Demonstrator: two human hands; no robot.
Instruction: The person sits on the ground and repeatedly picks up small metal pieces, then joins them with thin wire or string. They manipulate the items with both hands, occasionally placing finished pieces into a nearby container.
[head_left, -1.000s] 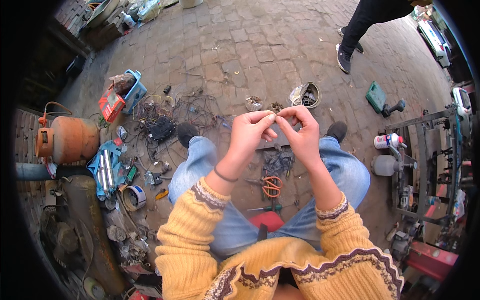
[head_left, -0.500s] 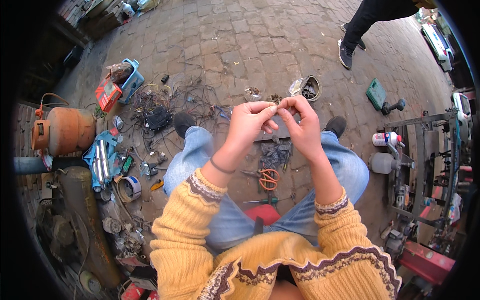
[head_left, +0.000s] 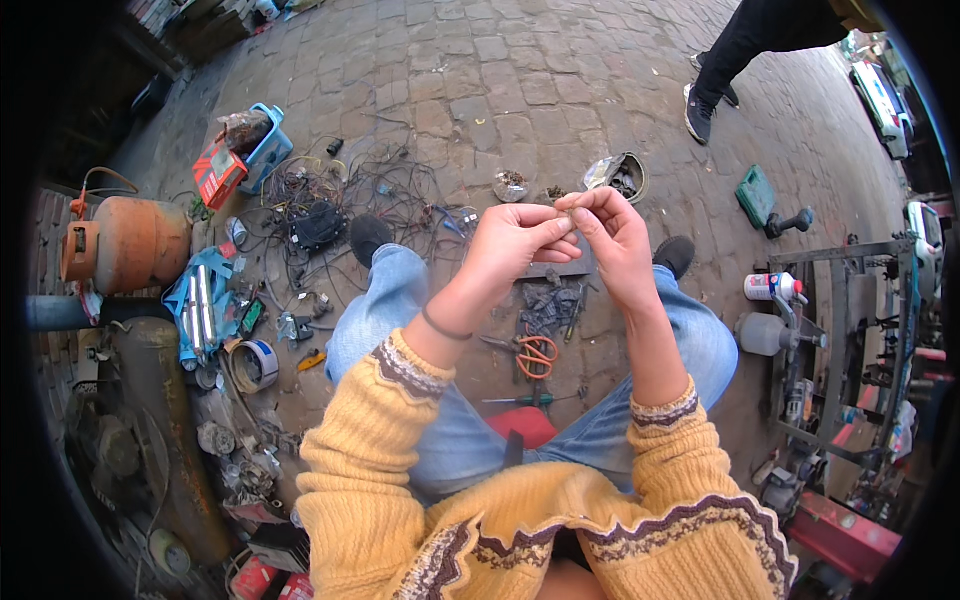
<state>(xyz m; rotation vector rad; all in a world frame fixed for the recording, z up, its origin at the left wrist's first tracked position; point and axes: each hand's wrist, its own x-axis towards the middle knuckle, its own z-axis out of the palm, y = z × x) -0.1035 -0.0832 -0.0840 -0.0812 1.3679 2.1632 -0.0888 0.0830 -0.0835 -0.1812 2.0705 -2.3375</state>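
Note:
My left hand (head_left: 518, 240) and my right hand (head_left: 612, 240) meet fingertip to fingertip above the ground between my feet. Both are closed in a pinch on something too small to make out. Just beyond them stand a small clear tub of little metal pieces (head_left: 510, 185) and a pile of similar bits (head_left: 556, 192). A round tin (head_left: 630, 178) with dark metal parts sits farther right. Below my hands lie a flat grey plate (head_left: 560, 268), partly hidden, a dark crumpled plastic bag (head_left: 552, 305), orange-handled pliers (head_left: 537, 357) and a green-handled screwdriver (head_left: 535, 400).
Tangled wires (head_left: 380, 190) spread to the left, near a blue crate (head_left: 268, 150) and an orange gas cylinder (head_left: 140, 245). A metal rack (head_left: 840, 340) stands at right, with a green case (head_left: 755, 195) beyond it. A person's leg (head_left: 735, 60) is at far right.
My hands have shifted slightly right, still pinched together, and the left fingers have curled in more. The view has moved a little. The other person's foot is still in nearly the same place.

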